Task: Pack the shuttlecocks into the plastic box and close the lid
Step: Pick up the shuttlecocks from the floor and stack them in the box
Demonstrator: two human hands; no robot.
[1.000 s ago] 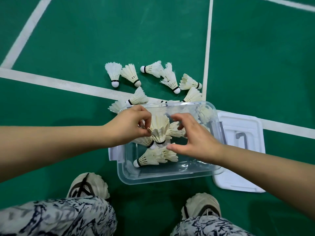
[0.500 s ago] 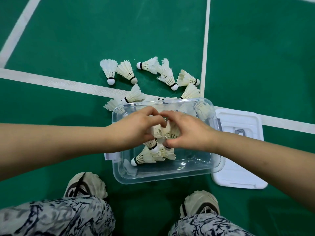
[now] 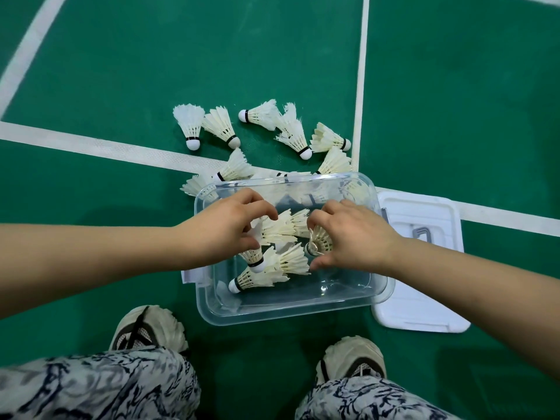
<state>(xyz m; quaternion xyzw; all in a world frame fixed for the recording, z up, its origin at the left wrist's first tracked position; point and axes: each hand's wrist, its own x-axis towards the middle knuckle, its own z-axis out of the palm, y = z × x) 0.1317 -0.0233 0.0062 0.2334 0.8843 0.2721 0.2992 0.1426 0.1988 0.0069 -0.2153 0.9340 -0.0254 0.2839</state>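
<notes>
A clear plastic box stands open on the green floor in front of my feet. Several white feather shuttlecocks lie in its left half. My left hand reaches in from the left, its fingers curled around the feathers of a shuttlecock. My right hand reaches in from the right, with fingers and thumb around another shuttlecock whose cork points left. Beyond the box, several more shuttlecocks lie scattered on the floor. The white lid lies flat to the right of the box.
White court lines cross the floor behind the box. My two shoes and patterned trouser legs sit just below the box. A grey latch rests on the lid.
My hands met over the middle of the box, then drew slightly apart. Each now has a shuttlecock in its fingers, low among those inside.
</notes>
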